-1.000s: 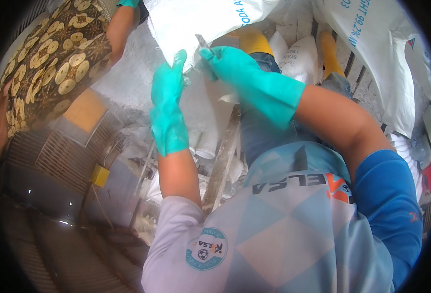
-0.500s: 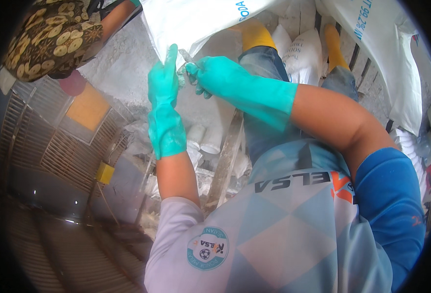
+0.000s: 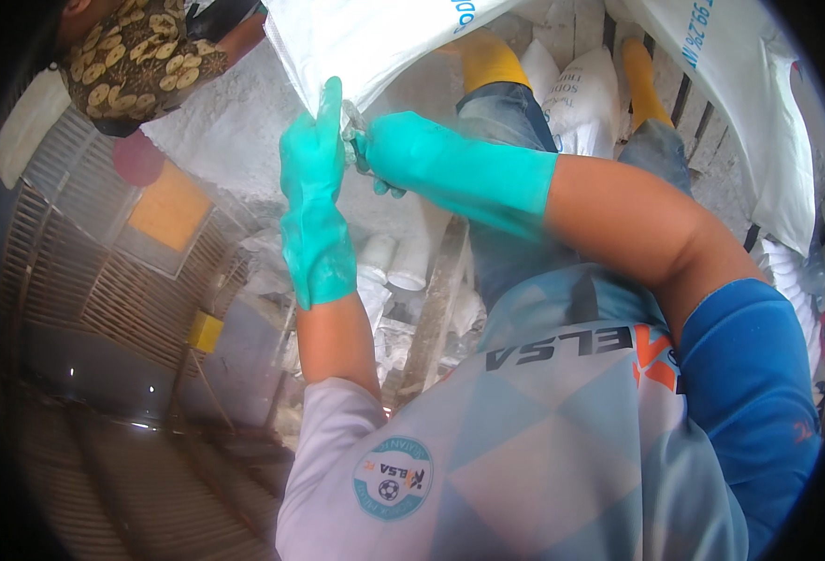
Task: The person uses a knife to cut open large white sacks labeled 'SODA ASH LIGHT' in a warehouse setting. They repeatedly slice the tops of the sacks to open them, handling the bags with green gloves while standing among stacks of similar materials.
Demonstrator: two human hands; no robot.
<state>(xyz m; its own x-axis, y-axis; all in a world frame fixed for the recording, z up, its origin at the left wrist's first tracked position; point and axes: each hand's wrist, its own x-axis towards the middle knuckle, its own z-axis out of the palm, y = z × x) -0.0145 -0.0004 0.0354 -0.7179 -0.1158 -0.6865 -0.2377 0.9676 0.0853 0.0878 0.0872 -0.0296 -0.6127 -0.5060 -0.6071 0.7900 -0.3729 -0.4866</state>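
My left hand (image 3: 311,159), in a green rubber glove, grips the lower corner of a white sack (image 3: 375,42) with blue print, its thumb lying up along the plastic. My gloved right hand (image 3: 408,150) is closed on a small grey blade-like tool (image 3: 352,120) right at that corner, beside my left hand. The tool is partly hidden by my fingers and the sack's edge. Beneath my arms show my jeans and yellow boots (image 3: 492,61).
At the upper left is a co-worker (image 3: 136,65) in a patterned top. Another large sack (image 3: 767,150) hangs at right; filled sacks (image 3: 581,98) lie by my boots on slatted boards (image 3: 683,122). Metal grating (image 3: 122,280) and a yellow box (image 3: 205,332) are at left.
My right hand has moved down and left with the tool, closer to my left hand at the sack's corner. The co-worker has shifted up toward the top edge.
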